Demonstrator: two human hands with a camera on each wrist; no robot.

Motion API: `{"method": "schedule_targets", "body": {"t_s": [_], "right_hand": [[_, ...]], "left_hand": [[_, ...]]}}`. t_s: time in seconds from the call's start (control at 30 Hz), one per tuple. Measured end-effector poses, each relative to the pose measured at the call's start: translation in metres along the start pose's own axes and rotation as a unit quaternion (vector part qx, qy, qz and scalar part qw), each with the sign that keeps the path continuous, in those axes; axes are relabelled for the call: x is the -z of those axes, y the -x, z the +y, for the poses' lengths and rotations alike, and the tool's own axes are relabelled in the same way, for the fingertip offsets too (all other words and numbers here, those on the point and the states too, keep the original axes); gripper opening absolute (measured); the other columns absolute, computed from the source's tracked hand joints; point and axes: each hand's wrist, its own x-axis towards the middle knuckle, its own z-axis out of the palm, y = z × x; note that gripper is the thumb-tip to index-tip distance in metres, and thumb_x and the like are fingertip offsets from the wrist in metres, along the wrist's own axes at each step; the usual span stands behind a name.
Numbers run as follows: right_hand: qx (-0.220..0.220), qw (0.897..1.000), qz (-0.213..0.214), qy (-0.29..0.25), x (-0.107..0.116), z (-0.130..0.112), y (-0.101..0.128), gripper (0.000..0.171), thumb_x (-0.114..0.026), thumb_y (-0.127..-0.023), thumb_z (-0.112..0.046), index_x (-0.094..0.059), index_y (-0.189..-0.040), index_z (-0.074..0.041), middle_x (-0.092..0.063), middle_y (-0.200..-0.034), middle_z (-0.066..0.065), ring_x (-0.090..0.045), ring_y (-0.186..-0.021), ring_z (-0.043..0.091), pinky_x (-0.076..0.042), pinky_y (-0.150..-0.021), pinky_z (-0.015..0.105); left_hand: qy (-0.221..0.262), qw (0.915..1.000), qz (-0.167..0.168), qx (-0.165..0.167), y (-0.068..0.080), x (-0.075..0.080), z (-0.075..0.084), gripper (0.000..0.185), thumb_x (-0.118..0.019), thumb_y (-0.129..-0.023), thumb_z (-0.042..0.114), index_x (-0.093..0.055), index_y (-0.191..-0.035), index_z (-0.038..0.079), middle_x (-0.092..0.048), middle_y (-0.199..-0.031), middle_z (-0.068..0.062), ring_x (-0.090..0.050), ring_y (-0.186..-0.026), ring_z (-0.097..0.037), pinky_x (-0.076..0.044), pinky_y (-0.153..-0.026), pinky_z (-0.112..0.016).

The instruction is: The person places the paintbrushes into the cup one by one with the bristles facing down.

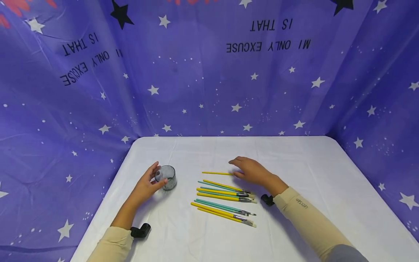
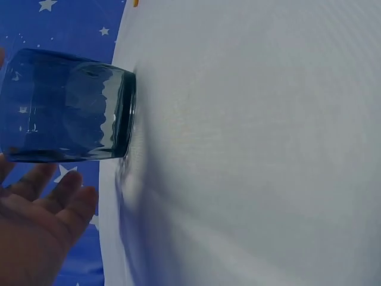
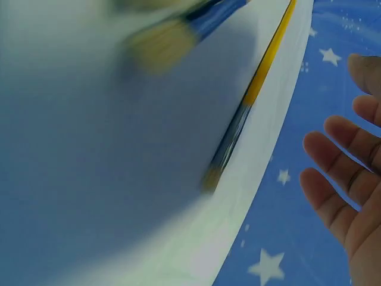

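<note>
A clear grey drinking glass (image 1: 169,183) stands upright on the left part of the table. My left hand (image 1: 146,188) is at its left side, thumb in front and fingers behind; in the left wrist view several fingers (image 2: 65,193) are spread, with a gap to the glass (image 2: 65,110). My right hand (image 1: 253,171) hovers at the bristle end of a single yellow paintbrush (image 1: 216,173), fingers extended. In the right wrist view that paintbrush (image 3: 262,74) lies on the cloth, apart from the spread fingers (image 3: 324,149).
Several yellow paintbrushes (image 1: 209,212) and teal paintbrushes (image 1: 212,204) lie in loose rows mid-table, bristles to the right. A white cloth (image 1: 183,236) covers the table. Purple star-print curtains (image 1: 209,83) surround its back and sides. Black wrist cameras (image 1: 140,230) sit on both wrists.
</note>
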Motion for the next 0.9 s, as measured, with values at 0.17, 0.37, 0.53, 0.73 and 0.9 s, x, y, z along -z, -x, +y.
{"method": "schedule_targets", "body": {"t_s": [0.17,0.37,0.53,0.73,0.9], "right_hand": [[-0.007,0.997,-0.018,-0.077,-0.007,-0.007,-0.02,0.042,-0.068,-0.096,-0.022,-0.06,-0.132,-0.002,-0.064,-0.123,0.013,-0.064,-0.103,0.025,-0.051,-0.088,0.041],[0.006,0.994,-0.04,-0.099,-0.019,-0.009,-0.044,0.037,-0.07,-0.095,-0.021,-0.063,-0.127,-0.003,-0.067,-0.11,0.009,-0.062,-0.09,0.018,-0.051,-0.08,0.035],[0.035,0.993,-0.047,-0.101,-0.028,-0.009,-0.062,0.03,-0.07,-0.094,-0.017,-0.067,-0.121,-0.004,-0.068,-0.102,0.006,-0.057,-0.083,0.015,-0.048,-0.077,0.033],[0.04,0.991,-0.071,-0.107,-0.031,-0.016,-0.079,0.025,-0.07,-0.094,-0.014,-0.068,-0.118,-0.005,-0.067,-0.099,0.003,-0.057,-0.085,0.015,-0.048,-0.081,0.034],[0.033,0.989,-0.092,-0.107,-0.035,-0.019,-0.087,0.023,-0.069,-0.095,-0.013,-0.069,-0.116,-0.007,-0.065,-0.094,-0.002,-0.056,-0.083,0.013,-0.047,-0.08,0.033]], "left_hand": [[0.009,0.9998,-0.013,-0.01,-0.002,-0.005,-0.003,0.088,-0.074,-0.091,0.015,-0.017,-0.156,-0.001,-0.034,-0.151,-0.031,-0.032,-0.139,-0.046,-0.032,-0.108,-0.057],[0.042,0.9989,-0.017,-0.011,-0.003,-0.01,-0.01,0.089,-0.075,-0.089,0.01,-0.018,-0.156,-0.001,-0.036,-0.15,-0.03,-0.038,-0.136,-0.045,-0.032,-0.108,-0.056],[0.088,0.9958,-0.025,-0.006,-0.003,-0.012,-0.013,0.087,-0.072,-0.09,0.007,-0.016,-0.157,0.002,-0.033,-0.152,-0.03,-0.035,-0.138,-0.045,-0.03,-0.109,-0.055],[0.111,0.9934,-0.028,0.007,-0.002,-0.012,-0.016,0.086,-0.07,-0.092,0.008,-0.015,-0.157,0.005,-0.031,-0.153,-0.026,-0.032,-0.14,-0.043,-0.037,-0.107,-0.035],[0.126,0.9914,-0.036,0.003,-0.003,-0.012,-0.016,0.083,-0.069,-0.093,0.007,-0.014,-0.156,0.004,-0.03,-0.154,-0.027,-0.03,-0.141,-0.044,-0.039,-0.095,-0.015]]}}
